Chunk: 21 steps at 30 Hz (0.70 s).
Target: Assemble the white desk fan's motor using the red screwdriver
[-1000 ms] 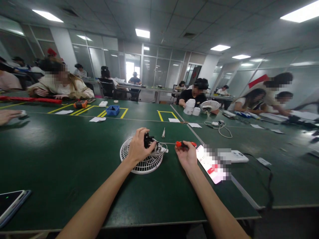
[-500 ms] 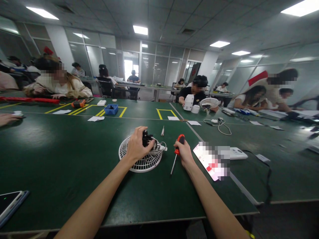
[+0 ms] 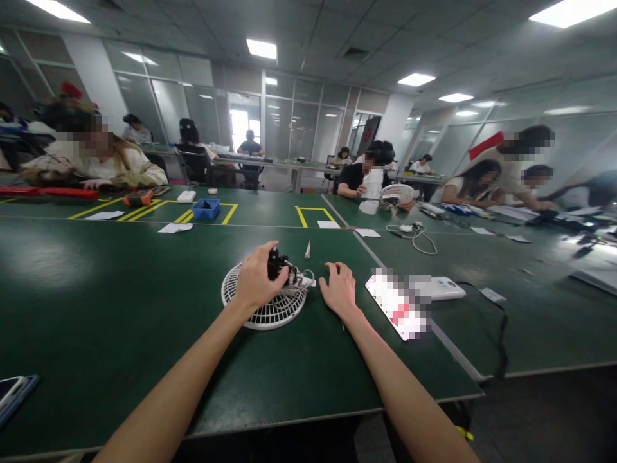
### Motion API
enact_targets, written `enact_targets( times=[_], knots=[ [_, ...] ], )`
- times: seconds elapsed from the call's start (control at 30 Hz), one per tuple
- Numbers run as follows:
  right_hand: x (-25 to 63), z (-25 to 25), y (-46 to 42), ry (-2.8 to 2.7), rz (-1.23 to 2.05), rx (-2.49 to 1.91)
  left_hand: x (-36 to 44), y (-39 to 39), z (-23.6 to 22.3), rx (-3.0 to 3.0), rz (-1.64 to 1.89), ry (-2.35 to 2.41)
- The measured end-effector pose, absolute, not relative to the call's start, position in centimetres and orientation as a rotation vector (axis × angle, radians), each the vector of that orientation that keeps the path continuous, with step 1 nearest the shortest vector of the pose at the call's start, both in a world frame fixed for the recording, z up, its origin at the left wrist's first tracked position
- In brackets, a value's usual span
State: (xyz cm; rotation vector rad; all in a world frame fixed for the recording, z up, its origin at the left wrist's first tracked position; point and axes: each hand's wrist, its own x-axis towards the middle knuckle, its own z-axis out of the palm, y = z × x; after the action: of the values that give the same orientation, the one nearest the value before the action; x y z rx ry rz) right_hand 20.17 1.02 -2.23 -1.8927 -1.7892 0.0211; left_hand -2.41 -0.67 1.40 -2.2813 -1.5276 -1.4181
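My left hand (image 3: 258,278) grips the black fan motor (image 3: 276,265) with fingers and thumb curled around it. The motor sits on a round white fan grille (image 3: 272,316), which lies on the green table; grey wires (image 3: 294,287) loop out on its right. Just right of the grille, my right hand (image 3: 340,288) is low over the table with fingers stretched out and thumb apart. A thin piece of the screwdriver shaft (image 3: 343,325) shows below that wrist; its red handle is hidden. A small pointed white item (image 3: 307,249) lies beyond the hands.
A lit phone (image 3: 398,312) and a white power bank-like device (image 3: 441,289) lie to the right, with a cable. At the left edge is another phone (image 3: 14,395). Farther back are a blue bin (image 3: 205,209), paper slips and a white cord (image 3: 419,238). Co-workers sit across the table.
My right hand has gone from gripping the red screwdriver upright to lying low with fingers extended, hiding most of the tool. My left hand keeps its grip. The view has shifted slightly right.
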Motion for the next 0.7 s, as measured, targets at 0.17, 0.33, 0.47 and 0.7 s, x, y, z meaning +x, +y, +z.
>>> enact_targets(
  times=[0.17, 0.33, 0.47, 0.7],
  knots=[
    [20.2, -2.8, 1.5, -1.857, -0.013, -1.908, -2.3, -1.1, 2.2, -2.266, -1.363, -1.657],
    [19.8, -2.6, 1.5, -1.924, -0.040, -1.875, -3.2, -1.2, 3.6, -2.228, -1.262, -1.842],
    [19.8, -2.3, 1.3, -1.939, -0.019, -1.881, -5.5, -1.2, 4.6, -2.128, -1.125, -2.059],
    [19.9, -2.6, 1.2, -1.940, -0.027, -1.809, -12.2, -2.4, 5.2, -1.948, -0.959, -2.284]
  ],
)
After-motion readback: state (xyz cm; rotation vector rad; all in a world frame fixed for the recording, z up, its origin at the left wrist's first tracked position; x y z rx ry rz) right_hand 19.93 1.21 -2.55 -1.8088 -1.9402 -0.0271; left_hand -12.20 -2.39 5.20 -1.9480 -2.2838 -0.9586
